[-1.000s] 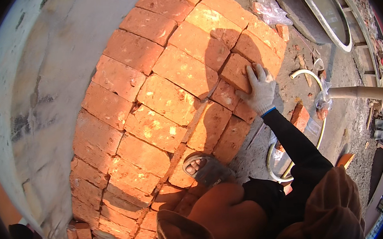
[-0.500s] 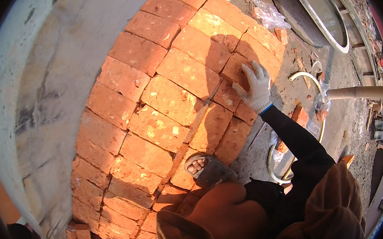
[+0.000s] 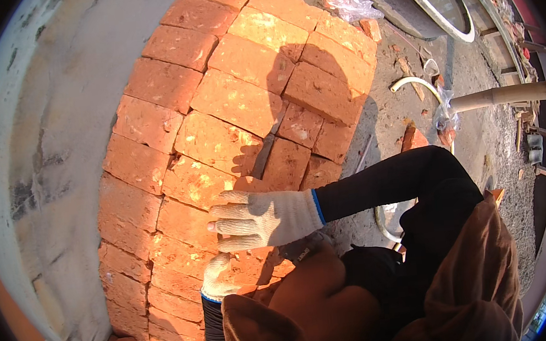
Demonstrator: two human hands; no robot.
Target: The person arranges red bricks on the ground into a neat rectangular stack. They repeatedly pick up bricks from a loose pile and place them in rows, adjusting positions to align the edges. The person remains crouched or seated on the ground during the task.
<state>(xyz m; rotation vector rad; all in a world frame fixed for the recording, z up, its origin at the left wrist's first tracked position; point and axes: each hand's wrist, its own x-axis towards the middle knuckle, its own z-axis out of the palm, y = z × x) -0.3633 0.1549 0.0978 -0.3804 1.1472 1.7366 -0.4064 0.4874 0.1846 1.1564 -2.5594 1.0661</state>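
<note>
My right hand [image 3: 267,219], in a white knitted glove with a blue cuff, reaches across to the left over the brick stack. Its fingers are stretched out and apart, in front of a red brick [image 3: 246,271] that partly shows below the palm. My left hand [image 3: 217,278], gloved the same way, comes up from the lower edge and grips that brick at its lower left; most of its fingers are hidden. Farther right, a single brick [image 3: 321,93] lies on top of the other stacked bricks [image 3: 234,102], slightly proud of them. My shadow falls across this part.
A pale stained wall [image 3: 67,123] curves along the left. On the right are a large round basin [image 3: 433,0], clear plastic [image 3: 352,1], a pale hose [image 3: 418,81], a bamboo pole [image 3: 507,96] and brick pieces [image 3: 413,137]. My sandaled foot [image 3: 302,247] rests on the bricks.
My right hand has left the brick at the right and swung back toward me. My left hand has risen from low beside the stack with a brick. The view has shifted slightly.
</note>
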